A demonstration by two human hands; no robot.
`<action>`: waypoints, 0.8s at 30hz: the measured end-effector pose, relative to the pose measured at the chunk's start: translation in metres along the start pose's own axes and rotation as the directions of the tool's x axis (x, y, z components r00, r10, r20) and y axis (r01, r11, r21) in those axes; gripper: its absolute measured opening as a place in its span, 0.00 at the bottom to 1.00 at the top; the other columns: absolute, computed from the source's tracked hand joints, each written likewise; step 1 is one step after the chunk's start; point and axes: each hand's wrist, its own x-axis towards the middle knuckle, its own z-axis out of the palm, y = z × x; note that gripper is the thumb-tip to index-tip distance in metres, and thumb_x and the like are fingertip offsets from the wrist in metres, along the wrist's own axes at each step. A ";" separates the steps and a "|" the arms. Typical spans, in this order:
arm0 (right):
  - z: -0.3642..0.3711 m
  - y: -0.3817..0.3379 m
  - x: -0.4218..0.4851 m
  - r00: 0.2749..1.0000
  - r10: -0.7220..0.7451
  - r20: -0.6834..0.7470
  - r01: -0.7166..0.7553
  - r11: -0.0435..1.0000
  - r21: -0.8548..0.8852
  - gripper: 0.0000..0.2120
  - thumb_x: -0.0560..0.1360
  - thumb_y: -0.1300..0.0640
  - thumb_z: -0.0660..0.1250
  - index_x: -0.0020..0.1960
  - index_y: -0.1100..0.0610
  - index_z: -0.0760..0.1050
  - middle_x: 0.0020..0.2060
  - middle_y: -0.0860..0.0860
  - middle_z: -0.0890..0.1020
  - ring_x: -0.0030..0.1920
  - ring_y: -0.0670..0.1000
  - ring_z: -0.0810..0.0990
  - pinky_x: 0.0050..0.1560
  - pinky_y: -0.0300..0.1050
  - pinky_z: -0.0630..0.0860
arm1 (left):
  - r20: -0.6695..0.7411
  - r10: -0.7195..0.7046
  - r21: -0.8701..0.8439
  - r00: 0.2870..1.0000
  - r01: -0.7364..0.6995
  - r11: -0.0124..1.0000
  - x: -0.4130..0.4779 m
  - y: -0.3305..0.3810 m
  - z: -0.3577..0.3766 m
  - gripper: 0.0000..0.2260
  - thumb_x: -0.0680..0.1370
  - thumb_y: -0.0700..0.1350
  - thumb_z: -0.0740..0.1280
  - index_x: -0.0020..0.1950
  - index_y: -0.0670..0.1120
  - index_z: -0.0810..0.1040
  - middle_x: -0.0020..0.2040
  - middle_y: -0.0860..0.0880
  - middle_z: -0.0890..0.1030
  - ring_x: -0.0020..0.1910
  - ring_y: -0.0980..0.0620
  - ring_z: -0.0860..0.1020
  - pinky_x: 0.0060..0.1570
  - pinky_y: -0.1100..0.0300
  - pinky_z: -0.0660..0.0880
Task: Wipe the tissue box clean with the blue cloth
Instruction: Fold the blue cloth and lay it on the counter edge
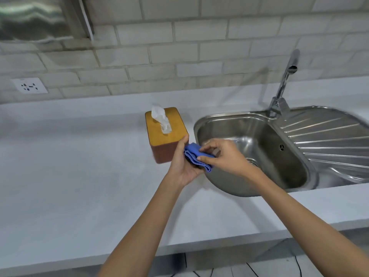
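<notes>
An orange-brown wooden tissue box (165,130) stands upright on the white counter, a white tissue (160,118) poking out of its top. Just in front of its right corner, my left hand (182,166) cups a folded blue cloth (196,155) in its palm. My right hand (223,154) pinches the same cloth from above with thumb and fingertips. The cloth is held in the air beside the box, over the sink's left rim, and I cannot tell whether it touches the box.
A steel sink (201,124) with a ribbed draining board (327,140) lies to the right, its tap (283,84) at the back. A wall socket (30,85) sits at far left. The counter's front edge (179,248) runs below my forearms.
</notes>
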 end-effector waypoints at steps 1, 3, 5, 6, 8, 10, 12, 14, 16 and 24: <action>-0.008 0.000 -0.005 1.000 -0.005 -0.003 0.005 0.999 -0.045 0.08 0.70 0.59 0.74 0.47 0.62 0.84 0.41 0.54 0.84 0.36 0.44 0.79 0.39 0.33 0.75 | 0.017 -0.007 0.053 1.000 0.006 0.999 0.001 -0.006 0.004 0.27 0.72 0.60 0.63 0.49 0.36 0.81 0.44 0.38 0.85 0.43 0.44 0.84 0.44 0.51 0.82; -0.024 0.001 -0.014 0.999 0.039 -0.035 -0.041 0.998 -0.048 0.06 0.73 0.62 0.69 0.46 0.65 0.83 0.39 0.58 0.85 0.37 0.48 0.79 0.41 0.44 0.76 | 0.044 -0.022 0.168 0.999 0.014 0.986 -0.001 -0.021 0.009 0.27 0.72 0.61 0.62 0.56 0.39 0.78 0.47 0.40 0.84 0.47 0.43 0.83 0.48 0.47 0.79; -0.038 0.004 -0.023 0.989 0.112 -0.096 -0.112 0.994 0.005 0.07 0.74 0.63 0.67 0.44 0.66 0.81 0.39 0.58 0.84 0.39 0.49 0.78 0.42 0.45 0.76 | 0.054 -0.069 0.243 0.996 0.054 0.968 -0.003 -0.038 0.006 0.23 0.73 0.59 0.64 0.59 0.43 0.78 0.51 0.42 0.84 0.49 0.44 0.81 0.49 0.45 0.76; -0.046 0.007 -0.027 0.978 0.165 -0.129 -0.158 0.985 0.064 0.07 0.75 0.63 0.66 0.44 0.66 0.80 0.38 0.57 0.83 0.39 0.49 0.77 0.42 0.44 0.74 | 0.028 -0.100 0.268 0.995 0.089 0.959 -0.005 -0.046 0.002 0.20 0.72 0.56 0.67 0.58 0.45 0.79 0.51 0.44 0.84 0.48 0.45 0.81 0.48 0.46 0.76; -0.059 0.014 -0.038 0.944 0.288 -0.161 -0.247 0.939 0.238 0.07 0.77 0.62 0.65 0.45 0.65 0.80 0.37 0.55 0.80 0.39 0.48 0.75 0.41 0.41 0.72 | -0.056 -0.132 0.297 0.990 0.143 0.944 -0.011 -0.061 -0.005 0.14 0.71 0.49 0.70 0.56 0.47 0.79 0.49 0.46 0.84 0.44 0.48 0.82 0.45 0.50 0.78; -0.072 0.024 -0.050 0.907 0.395 -0.147 -0.317 0.869 0.380 0.08 0.78 0.61 0.63 0.46 0.65 0.80 0.38 0.56 0.79 0.40 0.49 0.75 0.41 0.44 0.72 | -0.127 -0.092 0.298 0.988 0.126 0.946 -0.015 -0.072 -0.013 0.12 0.75 0.42 0.67 0.58 0.46 0.76 0.50 0.47 0.83 0.45 0.50 0.82 0.44 0.54 0.80; -0.077 0.036 -0.065 0.876 0.468 -0.117 -0.378 0.817 0.435 0.09 0.78 0.61 0.63 0.41 0.61 0.78 0.38 0.55 0.77 0.40 0.51 0.74 0.41 0.46 0.72 | -0.196 0.020 0.347 0.980 0.050 0.936 -0.019 -0.078 -0.014 0.11 0.79 0.42 0.63 0.60 0.44 0.75 0.53 0.48 0.82 0.49 0.51 0.81 0.44 0.58 0.79; -0.072 0.051 -0.082 0.833 0.542 -0.112 -0.448 0.780 0.436 0.08 0.78 0.61 0.63 0.43 0.64 0.77 0.40 0.56 0.76 0.42 0.53 0.73 0.43 0.49 0.72 | -0.308 0.203 0.526 0.930 -0.011 0.850 -0.022 -0.085 -0.012 0.13 0.79 0.47 0.65 0.60 0.42 0.76 0.53 0.46 0.81 0.50 0.50 0.80 0.42 0.62 0.77; -0.062 0.066 -0.101 0.792 0.605 -0.089 -0.507 0.731 0.457 0.09 0.78 0.63 0.63 0.50 0.70 0.77 0.41 0.57 0.76 0.41 0.52 0.74 0.38 0.43 0.77 | -0.378 0.388 0.711 0.841 -0.004 0.703 -0.022 -0.093 -0.012 0.11 0.77 0.51 0.66 0.46 0.43 0.79 0.45 0.45 0.81 0.44 0.47 0.79 0.37 0.63 0.75; -0.041 0.109 -0.144 0.724 0.684 -0.084 -0.671 0.728 0.139 0.13 0.76 0.61 0.65 0.40 0.71 0.74 0.36 0.58 0.72 0.39 0.53 0.70 0.42 0.48 0.72 | -0.324 0.569 0.945 0.755 0.235 0.227 -0.021 -0.136 -0.018 0.20 0.78 0.58 0.59 0.42 0.41 0.75 0.46 0.41 0.82 0.40 0.48 0.75 0.41 0.57 0.69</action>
